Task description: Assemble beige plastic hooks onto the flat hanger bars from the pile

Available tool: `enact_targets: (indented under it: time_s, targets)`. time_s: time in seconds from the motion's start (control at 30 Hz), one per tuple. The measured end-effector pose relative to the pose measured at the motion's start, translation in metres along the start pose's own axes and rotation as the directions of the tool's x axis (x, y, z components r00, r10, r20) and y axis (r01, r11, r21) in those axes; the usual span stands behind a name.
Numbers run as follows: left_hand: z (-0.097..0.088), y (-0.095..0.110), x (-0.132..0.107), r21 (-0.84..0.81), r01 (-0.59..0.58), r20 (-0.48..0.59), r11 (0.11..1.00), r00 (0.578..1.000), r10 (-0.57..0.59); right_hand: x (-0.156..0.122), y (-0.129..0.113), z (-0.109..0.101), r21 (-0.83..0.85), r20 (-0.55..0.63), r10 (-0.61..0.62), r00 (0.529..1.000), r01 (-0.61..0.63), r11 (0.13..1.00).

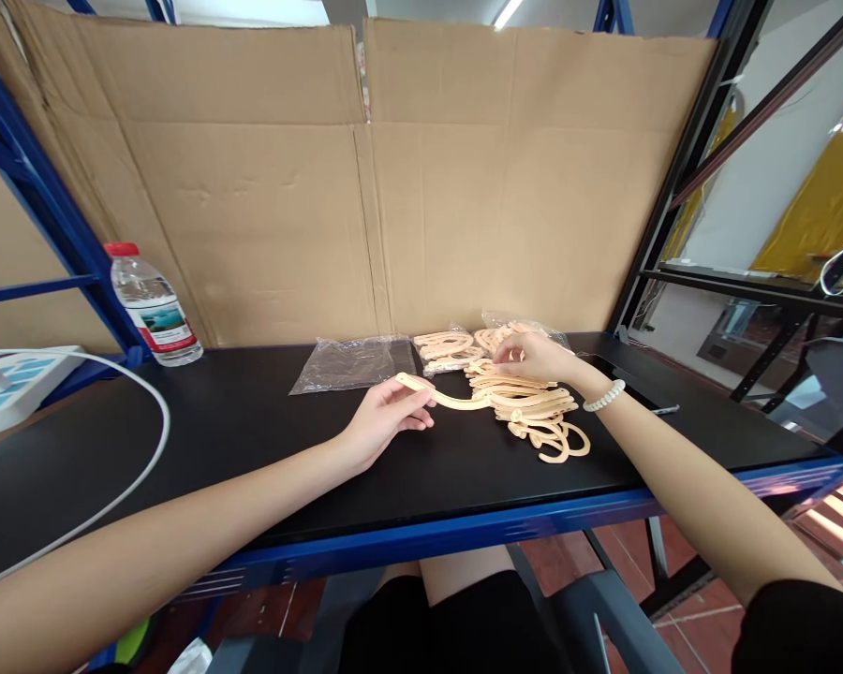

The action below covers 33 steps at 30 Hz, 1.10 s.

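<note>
My left hand [393,417] pinches one end of a beige curved hanger [460,403] above the black tabletop. The hanger's other end runs into a pile of like beige hangers [534,402], so I cannot see where it stops. Several hooks curl out at the near side of the pile. Over the far part of the pile, my right hand [530,358] has its fingers bent down and drawn together among the pieces. What lies between those fingertips is hidden. Behind the pile, clear bags of beige hangers [450,348] rest against the cardboard.
A flat clear plastic bag [351,363] lies left of the pile. Farther left stand a water bottle [155,309] and a white power strip [24,384] with a cable [158,440]. A dark phone-like slab [622,379] lies beyond my right wrist. Cardboard [253,206] walls the back.
</note>
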<state>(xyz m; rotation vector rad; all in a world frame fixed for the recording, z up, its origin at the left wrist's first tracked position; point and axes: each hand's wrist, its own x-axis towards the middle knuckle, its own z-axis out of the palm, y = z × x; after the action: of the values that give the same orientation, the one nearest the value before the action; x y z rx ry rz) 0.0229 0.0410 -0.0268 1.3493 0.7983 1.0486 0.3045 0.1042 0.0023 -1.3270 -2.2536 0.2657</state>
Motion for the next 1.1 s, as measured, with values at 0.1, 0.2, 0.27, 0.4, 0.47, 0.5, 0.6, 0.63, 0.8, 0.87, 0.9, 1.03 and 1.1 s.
enact_targets:
  time_s: [0.1,0.2,0.27,0.4,0.47,0.5,0.6,0.63,0.8,0.87,0.9,1.03,1.1]
  targets:
    - [0.0,0.001,-0.003,-0.004,0.001,-0.012,1.0,1.0,-0.001,0.002,0.0,0.002,-0.05,-0.017,0.018,1.0,-0.019,0.999]
    - [0.0,0.002,-0.004,-0.004,0.006,-0.02,1.0,1.0,-0.006,0.003,0.002,0.004,-0.081,-0.006,0.019,1.0,-0.019,0.997]
    - [0.0,0.004,-0.003,-0.005,0.003,-0.026,1.0,1.0,-0.004,0.003,0.003,0.006,-0.097,0.012,0.009,1.0,-0.007,0.995]
    - [-0.001,0.008,-0.003,-0.009,-0.019,-0.062,1.0,0.998,0.019,0.002,0.003,0.009,-0.12,0.022,0.001,1.0,0.002,0.993]
    - [-0.002,0.01,-0.002,-0.006,-0.021,-0.078,1.0,0.997,0.02,0.002,0.004,0.009,-0.119,0.017,0.001,1.0,0.001,0.993]
    - [-0.003,0.01,-0.002,-0.004,-0.022,-0.082,1.0,0.996,0.021,0.002,0.004,0.009,-0.115,0.011,0.001,1.0,0.0,0.993]
    - [-0.004,0.011,-0.002,0.004,-0.039,-0.084,0.999,0.996,0.039,0.001,0.006,0.007,-0.096,-0.014,0.003,1.0,-0.004,0.995]
    - [-0.004,0.012,-0.002,0.008,-0.045,-0.086,0.999,0.995,0.046,0.001,0.007,0.006,-0.089,-0.022,0.002,1.0,-0.004,0.996]
    - [-0.003,0.014,-0.003,0.028,-0.053,-0.092,0.998,0.994,0.056,0.001,0.005,0.001,0.026,-0.055,-0.046,0.997,0.047,0.999]
    - [-0.003,0.015,-0.003,0.031,-0.054,-0.089,0.998,0.994,0.056,-0.001,0.003,-0.001,0.11,-0.066,-0.052,0.996,0.06,0.992]
    - [-0.003,0.015,-0.003,0.032,-0.053,-0.092,0.998,0.994,0.056,-0.002,0.001,-0.002,0.137,-0.066,-0.048,0.997,0.056,0.989]
    - [-0.003,0.015,-0.002,0.021,-0.058,-0.119,0.998,0.991,0.06,-0.009,-0.012,-0.008,0.202,-0.043,-0.06,0.997,0.068,0.977]
    - [-0.002,0.015,-0.002,-0.008,-0.068,-0.132,0.998,0.989,0.066,-0.013,-0.022,-0.01,0.273,-0.025,-0.096,0.995,0.099,0.957]
